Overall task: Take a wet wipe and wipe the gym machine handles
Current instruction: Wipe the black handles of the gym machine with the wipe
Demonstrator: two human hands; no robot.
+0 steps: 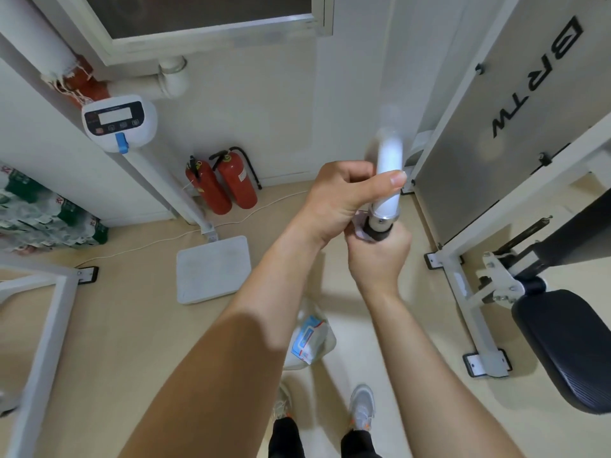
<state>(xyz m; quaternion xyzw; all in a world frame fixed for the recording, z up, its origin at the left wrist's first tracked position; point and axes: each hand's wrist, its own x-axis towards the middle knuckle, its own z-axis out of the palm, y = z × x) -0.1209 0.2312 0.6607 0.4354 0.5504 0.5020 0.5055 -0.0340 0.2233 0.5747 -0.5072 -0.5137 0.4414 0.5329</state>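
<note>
White bar [390, 160]: your left hand [337, 200] grips it; your right hand [378, 259] wraps the wipe [358, 230] round the black grip [375, 230]; open floor [139, 325] left.

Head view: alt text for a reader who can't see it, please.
Seen from above, the left hand steadies a white machine bar while the right hand wraps a wet wipe around its black grip. A wipe packet lies on the floor below, two red fire extinguishers by the wall.

Both forearms were bare, no sleeves, no watch or rings seen. Left hand [334, 201] and right hand [380, 256] had short trimmed nails. Legs in black trousers [358, 442]; feet in light grey sneakers [362, 406] w/ orange accents.
</note>
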